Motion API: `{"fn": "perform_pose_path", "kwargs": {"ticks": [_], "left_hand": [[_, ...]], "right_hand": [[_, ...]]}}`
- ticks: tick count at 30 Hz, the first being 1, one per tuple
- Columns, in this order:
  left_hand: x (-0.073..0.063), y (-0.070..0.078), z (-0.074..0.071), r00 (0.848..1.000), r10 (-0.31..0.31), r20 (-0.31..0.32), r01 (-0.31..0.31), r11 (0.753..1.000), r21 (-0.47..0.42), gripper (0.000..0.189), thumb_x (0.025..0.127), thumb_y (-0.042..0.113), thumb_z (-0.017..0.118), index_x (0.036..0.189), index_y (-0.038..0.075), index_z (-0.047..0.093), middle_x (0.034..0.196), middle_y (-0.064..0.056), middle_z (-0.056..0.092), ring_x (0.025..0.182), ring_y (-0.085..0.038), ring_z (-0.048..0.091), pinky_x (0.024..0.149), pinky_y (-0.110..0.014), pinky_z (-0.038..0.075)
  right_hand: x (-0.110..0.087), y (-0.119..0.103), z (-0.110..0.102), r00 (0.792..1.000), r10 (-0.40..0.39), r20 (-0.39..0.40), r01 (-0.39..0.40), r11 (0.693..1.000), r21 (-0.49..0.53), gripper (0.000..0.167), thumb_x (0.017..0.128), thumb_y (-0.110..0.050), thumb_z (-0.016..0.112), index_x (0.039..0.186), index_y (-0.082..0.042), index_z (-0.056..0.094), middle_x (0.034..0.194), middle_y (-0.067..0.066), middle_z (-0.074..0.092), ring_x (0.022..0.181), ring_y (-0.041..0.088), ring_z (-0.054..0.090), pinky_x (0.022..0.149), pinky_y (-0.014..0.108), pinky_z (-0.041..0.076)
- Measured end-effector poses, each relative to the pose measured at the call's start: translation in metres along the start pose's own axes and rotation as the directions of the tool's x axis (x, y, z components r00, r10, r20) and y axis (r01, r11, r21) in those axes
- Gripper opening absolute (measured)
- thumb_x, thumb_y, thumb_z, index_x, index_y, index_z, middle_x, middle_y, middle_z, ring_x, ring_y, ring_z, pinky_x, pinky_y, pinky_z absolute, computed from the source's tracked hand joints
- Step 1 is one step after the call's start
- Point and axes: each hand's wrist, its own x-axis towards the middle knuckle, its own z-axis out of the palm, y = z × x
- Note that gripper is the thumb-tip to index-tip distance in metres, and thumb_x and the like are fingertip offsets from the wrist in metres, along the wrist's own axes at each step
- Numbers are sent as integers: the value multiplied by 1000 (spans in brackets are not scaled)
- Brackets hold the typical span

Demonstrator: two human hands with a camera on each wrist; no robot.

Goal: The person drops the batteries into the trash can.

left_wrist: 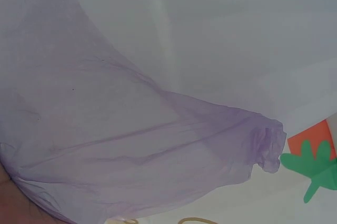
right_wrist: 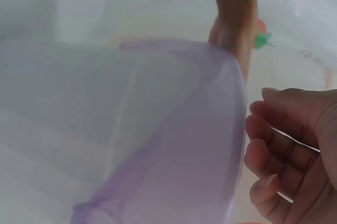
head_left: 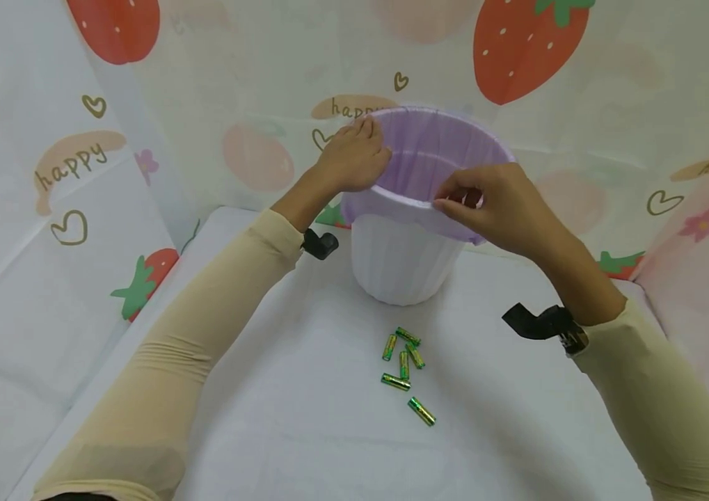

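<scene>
A white ribbed bin (head_left: 401, 261) stands on the table, lined with a thin purple trash bag (head_left: 435, 156) whose edge folds down outside the rim. In the head view my left hand (head_left: 357, 154) rests on the rim's left side, its fingertips partly hidden; I cannot tell whether they grip the bag. Loose folds of the bag (left_wrist: 158, 145) fill much of the left wrist view. At the near right rim is my right hand (head_left: 501, 205), its thumb and fingertips right at the edge. In the right wrist view its fingers (right_wrist: 284, 145) are loosely curved, with nothing between them.
Several green-and-gold batteries (head_left: 404, 365) lie scattered on the white tablecloth (head_left: 304, 431) in front of the bin. Behind the table hangs a white curtain printed with strawberries (head_left: 532, 52) and hearts. A black camera mount (head_left: 538, 322) sits on the right wrist.
</scene>
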Motion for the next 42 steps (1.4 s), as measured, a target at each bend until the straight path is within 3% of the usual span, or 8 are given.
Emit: {"fn": "perform_pose_path", "kwargs": {"ticks": [17, 42], "left_hand": [[0, 2, -2, 1000, -11, 16, 12, 1000, -16, 66, 108, 33, 9, 158, -9, 3, 168, -23, 0, 156, -34, -3, 126, -43, 0], [-2, 1, -3, 1000, -14, 1, 14, 1000, -22, 66, 107, 31, 10, 158, -10, 4, 167, -24, 2, 156, -34, -1, 126, -42, 0]], "right_hand": [[-51, -14, 34, 999, -45, 9, 44, 997, 62, 8, 90, -7, 76, 92, -14, 78, 80, -11, 69, 70, 4, 58, 61, 26, 52], [-107, -7, 101, 981, 129, 144, -158, 965, 208, 4, 94, -18, 74, 95, -19, 78, 79, -17, 67, 70, 4, 59, 60, 26, 51]]}}
